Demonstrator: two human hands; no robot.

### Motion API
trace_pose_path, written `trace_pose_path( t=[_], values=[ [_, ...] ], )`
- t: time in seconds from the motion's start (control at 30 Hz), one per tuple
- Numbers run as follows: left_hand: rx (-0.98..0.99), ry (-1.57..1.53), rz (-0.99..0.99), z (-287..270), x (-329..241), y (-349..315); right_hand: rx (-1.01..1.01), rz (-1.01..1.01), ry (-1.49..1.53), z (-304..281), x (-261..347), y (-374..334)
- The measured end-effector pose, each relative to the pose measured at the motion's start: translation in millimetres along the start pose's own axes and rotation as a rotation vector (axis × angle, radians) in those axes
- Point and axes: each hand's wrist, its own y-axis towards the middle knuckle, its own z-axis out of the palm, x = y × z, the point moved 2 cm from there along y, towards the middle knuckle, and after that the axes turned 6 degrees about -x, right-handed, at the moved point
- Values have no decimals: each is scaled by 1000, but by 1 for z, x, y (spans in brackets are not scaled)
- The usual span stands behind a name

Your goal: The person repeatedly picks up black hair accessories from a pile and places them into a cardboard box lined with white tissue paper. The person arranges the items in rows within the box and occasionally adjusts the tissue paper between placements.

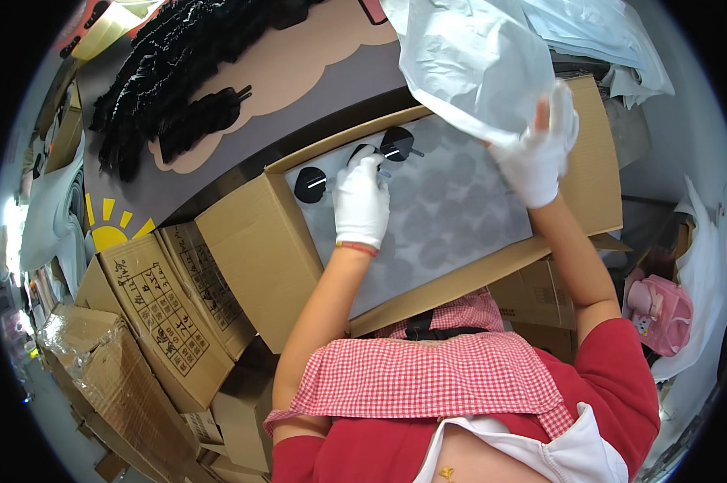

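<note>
My left hand (362,205), in a white glove, has its fingers closed around a black round piece (363,151) at the far left part of an open cardboard box. Two similar black round pieces with a thin prong, one at the left (310,185) and one at the right (397,144), lie on a translucent sheet (460,225) in the box. Many round dark shapes show dimly beneath that sheet. Above the box's right half, my right hand (532,165), also gloved with some bare fingertip showing, grips the edge of a white plastic sheet (476,60). Its raised fingers are slightly blurred.
The cardboard box (246,258) has its flaps spread outward. Behind it, a grey and tan table mat (315,80) carries a heap of black fluffy pieces (162,88). More cartons (162,314) stand at the left. A pink bag (665,314) sits at the right, near white plastic sheeting (693,274).
</note>
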Motion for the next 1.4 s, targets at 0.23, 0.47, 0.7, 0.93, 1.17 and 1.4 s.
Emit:
trace_pose_path(
  t=[0.23, 0.47, 0.7, 0.93, 1.17, 1.4],
  values=[
    [182, 150, 85, 11, 10, 24, 342, 345, 431, 63, -144, 47],
    [160, 96, 190, 16, -20, 30, 196, -54, -392, 32, -341, 175],
    [178, 102, 197, 44, -24, 44, 442, -170, -482, 70, -203, 168],
    [162, -36, 82, -14, -33, 24, 693, -317, 635, 102, 42, 131],
    [-604, 138, 78, -143, 40, 50, 326, -445, 745, 158, 202, 138],
    [-612, 157, -287, -197, 137, 72, 651, -376, 624, 188, 255, 154]
  ],
)
